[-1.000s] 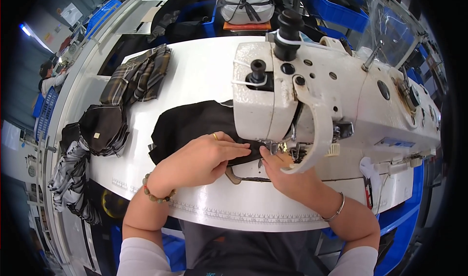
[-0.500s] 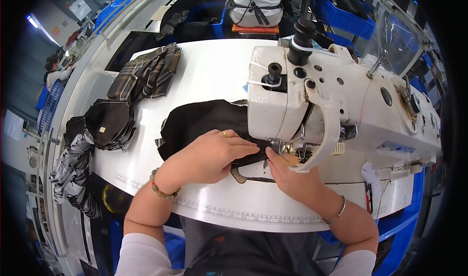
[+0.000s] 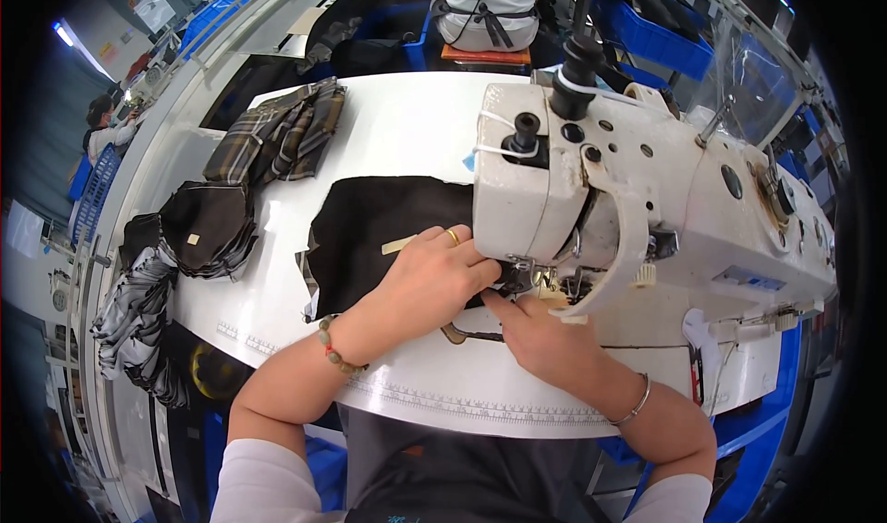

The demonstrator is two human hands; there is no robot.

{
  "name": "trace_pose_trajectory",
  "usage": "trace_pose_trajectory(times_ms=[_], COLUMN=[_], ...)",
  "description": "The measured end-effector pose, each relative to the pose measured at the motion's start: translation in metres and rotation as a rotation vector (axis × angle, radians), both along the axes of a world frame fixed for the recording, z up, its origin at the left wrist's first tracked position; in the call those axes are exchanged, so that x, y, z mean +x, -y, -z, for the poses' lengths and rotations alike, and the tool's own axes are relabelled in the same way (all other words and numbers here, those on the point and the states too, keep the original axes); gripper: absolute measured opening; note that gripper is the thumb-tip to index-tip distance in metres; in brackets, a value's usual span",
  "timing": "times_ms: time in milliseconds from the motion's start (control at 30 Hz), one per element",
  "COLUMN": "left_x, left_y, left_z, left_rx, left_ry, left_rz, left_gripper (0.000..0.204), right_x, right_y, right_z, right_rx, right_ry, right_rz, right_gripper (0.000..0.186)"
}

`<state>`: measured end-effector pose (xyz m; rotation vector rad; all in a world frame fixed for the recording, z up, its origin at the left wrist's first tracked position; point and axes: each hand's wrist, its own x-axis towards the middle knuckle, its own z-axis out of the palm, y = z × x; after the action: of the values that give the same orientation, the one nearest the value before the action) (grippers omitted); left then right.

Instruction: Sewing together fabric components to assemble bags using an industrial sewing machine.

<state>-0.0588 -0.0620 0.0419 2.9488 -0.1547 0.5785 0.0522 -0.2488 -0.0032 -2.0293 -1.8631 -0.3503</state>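
- Black cloth [image 3: 360,211] lies on the white table [image 3: 407,107], mostly beyond and left of the left hand [image 3: 430,278]; its right end runs in under the head of the sewing machine [image 3: 527,186].
- Left hand: fingers bent, knuckles raised, tips down on the cloth just left of the metal fittings [image 3: 543,280] below the machine head. Pinching a fold or only pressing: cannot tell, tips partly hidden.
- Right hand [image 3: 550,343]: nearer the body, just right of the left. Thumb reaches the cloth's near edge; other fingers partly screened by the machine. Loosely curled, no wide spread visible; firm hold not confirmed.
- Just changed: left fingers, stretched out over the cloth half a second ago, are now drawn in and bent. Right thumb sits farther left, close below the left fingertips. Reads as a shift of hold, both hands meeting at the cloth's edge beside the fittings.
- Differs from earlier: a pale strip [image 3: 399,245] shows on the cloth, just left of the left knuckles; seen in neither earlier view. Attached or loose, cannot tell. Cloth's far edge reaches a little farther from the hands.
- Same as before: plaid stack [image 3: 277,135] and dark pile [image 3: 212,237], both well left of the left hand.
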Motion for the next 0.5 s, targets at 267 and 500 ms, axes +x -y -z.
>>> trace_pose_trajectory(times_ms=[267,500], left_x=[0.002,-0.001], left_y=[0.001,-0.002], left_z=[-0.005,-0.004], left_rx=[-0.205,-0.288], left_ry=[0.007,-0.043], left_rz=[-0.012,-0.042], left_gripper=[0.018,0.015], right_x=[-0.01,-0.015], right_y=[0.006,0.008], right_z=[-0.019,-0.014], right_rx=[-0.164,-0.006], right_ry=[-0.015,-0.032], right_rz=[-0.027,-0.015], right_gripper=[0.038,0.033])
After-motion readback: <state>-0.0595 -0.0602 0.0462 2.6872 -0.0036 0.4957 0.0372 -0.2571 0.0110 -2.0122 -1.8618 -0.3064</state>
